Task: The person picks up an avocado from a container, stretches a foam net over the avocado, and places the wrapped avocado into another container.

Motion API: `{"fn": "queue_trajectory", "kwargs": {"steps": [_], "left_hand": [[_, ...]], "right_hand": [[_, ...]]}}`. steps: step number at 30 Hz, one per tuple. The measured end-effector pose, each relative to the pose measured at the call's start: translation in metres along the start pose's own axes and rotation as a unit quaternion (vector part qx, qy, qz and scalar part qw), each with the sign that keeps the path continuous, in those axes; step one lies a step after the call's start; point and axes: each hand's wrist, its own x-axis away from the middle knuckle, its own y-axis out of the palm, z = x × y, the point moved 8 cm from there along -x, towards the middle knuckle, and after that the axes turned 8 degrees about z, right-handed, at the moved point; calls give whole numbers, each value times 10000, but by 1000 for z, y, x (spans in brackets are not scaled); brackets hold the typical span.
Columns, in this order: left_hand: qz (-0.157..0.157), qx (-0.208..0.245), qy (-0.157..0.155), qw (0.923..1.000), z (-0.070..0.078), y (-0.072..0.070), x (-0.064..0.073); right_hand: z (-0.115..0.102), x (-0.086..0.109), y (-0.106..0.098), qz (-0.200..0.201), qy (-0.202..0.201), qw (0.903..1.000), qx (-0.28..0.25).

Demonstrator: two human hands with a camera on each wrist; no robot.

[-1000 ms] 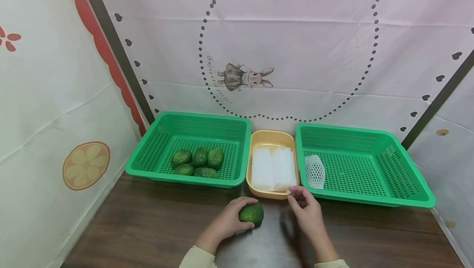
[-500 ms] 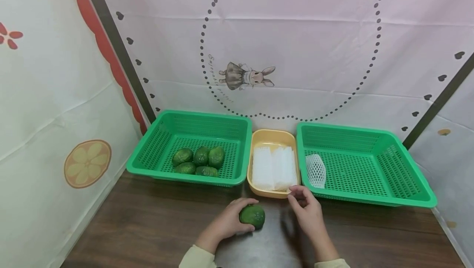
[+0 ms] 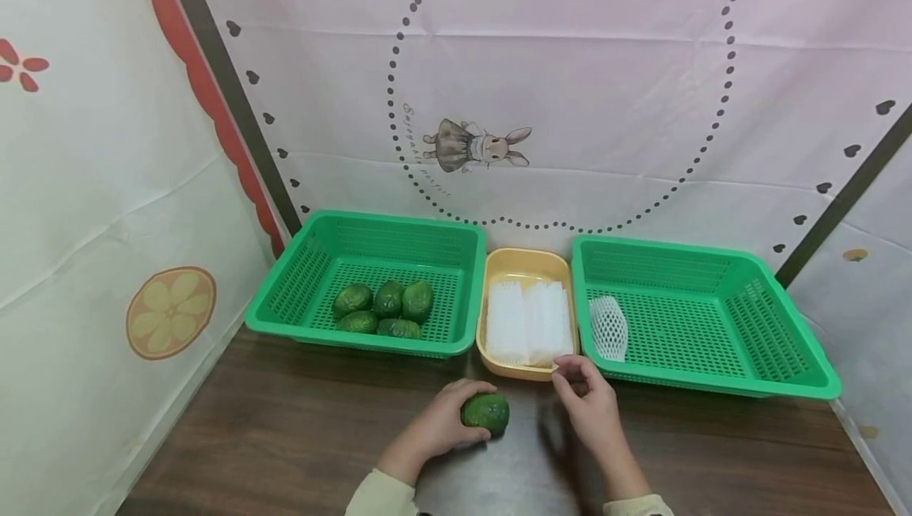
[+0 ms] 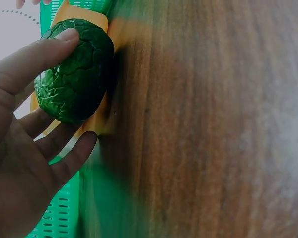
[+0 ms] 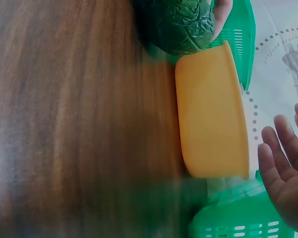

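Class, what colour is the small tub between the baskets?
The tub is yellow-orange, clearest in the right wrist view.

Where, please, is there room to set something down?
The table is bare left of the left hand, in front of the left basket, and right of the right hand, in front of the right basket. Its floor is free right of the white net. Crowded: the yellow tray holding nets, and around the left basket's five fruits.

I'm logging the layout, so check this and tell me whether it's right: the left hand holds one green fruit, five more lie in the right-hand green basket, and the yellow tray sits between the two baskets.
Not quite: the head view shows the five other fruits in the left-hand green basket. The rest stands.
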Motion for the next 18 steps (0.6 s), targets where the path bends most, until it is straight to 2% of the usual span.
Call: {"fn": "queue_trajectory", "kwargs": {"steps": [3, 6, 9, 12, 15, 18], "left_hand": [[-18, 51, 57, 10000, 1, -1, 0], [45, 103, 158, 9998, 2, -8, 4], [243, 165, 211, 9993, 2, -19, 10], [479, 267, 103, 9984, -2, -34, 17], [715, 320, -20, 9969, -6, -47, 24], [865, 343, -67, 9956, -11, -56, 28]], "right_hand": [[-10, -7, 5, -129, -208, 9997, 77], [-26, -21, 17, -398, -489, 9973, 370], [-42, -39, 34, -826, -876, 9889, 868], [-51, -53, 56, -1377, -1285, 9700, 1536], [-48, -61, 75, -1885, -1571, 9448, 2170], [-37, -66, 89, -2238, -1593, 9246, 2641]]}}
